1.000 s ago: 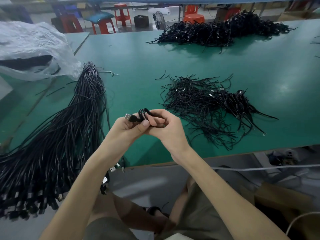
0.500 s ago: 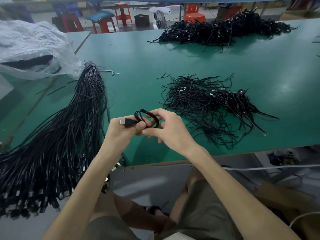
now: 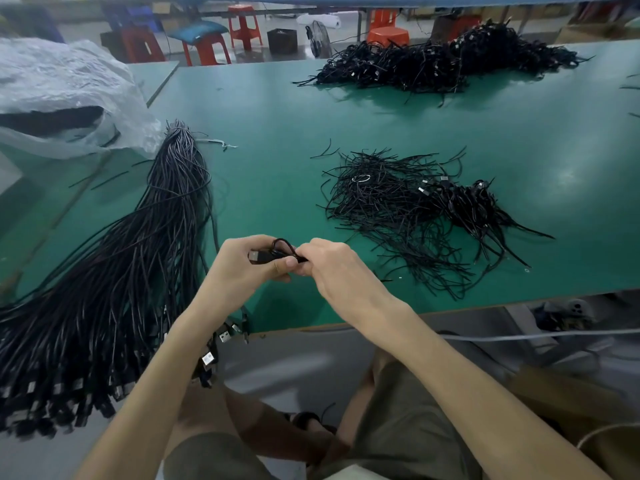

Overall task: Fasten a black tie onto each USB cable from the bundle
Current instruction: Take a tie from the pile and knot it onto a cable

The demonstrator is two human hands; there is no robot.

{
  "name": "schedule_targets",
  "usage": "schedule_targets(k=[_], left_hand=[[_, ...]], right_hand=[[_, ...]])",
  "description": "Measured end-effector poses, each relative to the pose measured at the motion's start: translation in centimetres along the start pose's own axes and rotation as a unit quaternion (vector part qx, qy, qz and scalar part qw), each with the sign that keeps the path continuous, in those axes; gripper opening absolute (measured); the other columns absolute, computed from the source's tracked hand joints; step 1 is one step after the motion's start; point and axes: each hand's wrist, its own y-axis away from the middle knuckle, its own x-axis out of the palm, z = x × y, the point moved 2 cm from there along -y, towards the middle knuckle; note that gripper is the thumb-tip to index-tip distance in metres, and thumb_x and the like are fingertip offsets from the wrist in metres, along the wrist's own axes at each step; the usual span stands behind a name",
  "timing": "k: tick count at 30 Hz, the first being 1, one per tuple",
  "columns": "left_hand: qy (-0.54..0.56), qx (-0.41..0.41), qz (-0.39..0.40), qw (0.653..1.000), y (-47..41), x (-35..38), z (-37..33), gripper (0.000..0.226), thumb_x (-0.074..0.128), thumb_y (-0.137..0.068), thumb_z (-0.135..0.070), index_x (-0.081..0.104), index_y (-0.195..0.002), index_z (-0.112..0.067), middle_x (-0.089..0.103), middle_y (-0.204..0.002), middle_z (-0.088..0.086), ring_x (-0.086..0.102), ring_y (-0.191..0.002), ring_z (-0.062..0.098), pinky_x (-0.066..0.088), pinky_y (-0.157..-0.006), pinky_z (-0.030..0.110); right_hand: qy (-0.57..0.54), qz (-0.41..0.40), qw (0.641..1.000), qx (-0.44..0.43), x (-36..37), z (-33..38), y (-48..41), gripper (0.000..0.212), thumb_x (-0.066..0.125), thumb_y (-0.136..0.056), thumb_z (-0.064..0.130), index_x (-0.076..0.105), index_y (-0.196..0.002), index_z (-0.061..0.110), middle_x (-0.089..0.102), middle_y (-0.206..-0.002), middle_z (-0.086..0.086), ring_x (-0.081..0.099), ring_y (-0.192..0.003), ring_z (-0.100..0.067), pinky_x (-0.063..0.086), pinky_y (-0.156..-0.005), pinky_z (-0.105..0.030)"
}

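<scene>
One USB cable (image 3: 266, 256) sits pinched between both hands above the green desk (image 3: 277, 133), left hand (image 3: 239, 271) gripping its plug end, right hand (image 3: 341, 270) its loop; the bundle (image 3: 121, 258) lies left.

A wide lane of bare green table (image 3: 270, 161) runs from the near edge to the far side, between the long cable bundle (image 3: 131, 265) on the left and the loose pile of ties (image 3: 408, 209) on the right. The left hand (image 3: 242, 271) and right hand (image 3: 341, 268), both gripping one cable (image 3: 266, 257), occupy its near end. A far heap of cables (image 3: 443, 64) blocks the far right edge, with open surface between it and the ties, and a crumpled plastic bag (image 3: 62, 95) closes off the far left, just beside the bundle's tip.
</scene>
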Motion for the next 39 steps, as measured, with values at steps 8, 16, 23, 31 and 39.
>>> schedule_targets(k=[8, 16, 23, 31, 39], left_hand=[[-0.256, 0.047, 0.053, 0.964, 0.2, -0.3, 0.0, 0.047, 0.068, -0.085, -0.055, 0.061, -0.13, -0.043, 0.065, -0.089, -0.009, 0.064, -0.081, 0.003, 0.046, -0.075, 0.015], [-0.362, 0.024, 0.111, 0.925, 0.2, 2.2, -0.1, 0.045, 0.024, -0.106, -0.045, 0.053, -0.124, -0.016, 0.049, -0.098, -0.002, 0.056, -0.083, 0.023, 0.046, -0.078, 0.041], [-0.31, 0.02, 0.094, 0.946, -0.2, 2.2, 0.0, 0.039, 0.025, -0.11, -0.047, 0.039, -0.083, -0.021, 0.056, -0.073, 0.005, 0.045, -0.06, 0.022, 0.042, -0.06, 0.045], [-0.063, -0.088, -0.026, 0.994, -3.2, 1.3, 2.0, 0.041, 0.03, -0.113, -0.033, 0.031, -0.074, -0.018, 0.031, -0.062, -0.004, 0.027, -0.052, 0.017, 0.023, -0.048, 0.031], [-0.026, -0.085, -0.032, 0.996, -3.2, 1.7, 2.8, 0.042, 0.029, -0.113, -0.035, 0.039, -0.078, -0.014, 0.041, -0.06, -0.007, 0.03, -0.038, 0.014, 0.03, -0.032, 0.025]], right_hand=[[0.03, 0.009, 0.999, -0.006, 0.5, -0.6, 0.4, 0.015, 0.049, -0.106, 0.005, 0.064, -0.11, 0.007, 0.057, -0.096, -0.005, 0.058, -0.082, -0.027, 0.048, -0.072, -0.041], [0.058, -0.045, 0.995, -0.069, -0.3, -1.3, -0.3, 0.013, 0.055, -0.103, 0.001, 0.065, -0.108, 0.007, 0.05, -0.09, 0.001, 0.045, -0.08, -0.014, 0.05, -0.073, -0.04], [0.107, -0.158, 0.968, -0.164, -1.2, -1.6, -0.1, 0.003, 0.07, -0.093, 0.005, 0.071, -0.094, 0.002, 0.066, -0.085, -0.009, 0.063, -0.079, -0.03, 0.056, -0.073, -0.044], [0.131, -0.28, 0.945, -0.109, -5.1, -3.6, 0.2, 0.024, 0.072, -0.092, 0.011, 0.07, -0.116, 0.007, 0.071, -0.111, -0.004, 0.061, -0.108, -0.024, 0.046, -0.1, -0.038], [-0.003, -0.076, 0.995, 0.07, -4.1, -8.7, 3.1, 0.018, 0.081, -0.085, 0.025, 0.072, -0.098, 0.017, 0.057, -0.098, 0.007, 0.042, -0.1, -0.01, 0.041, -0.093, -0.029]])
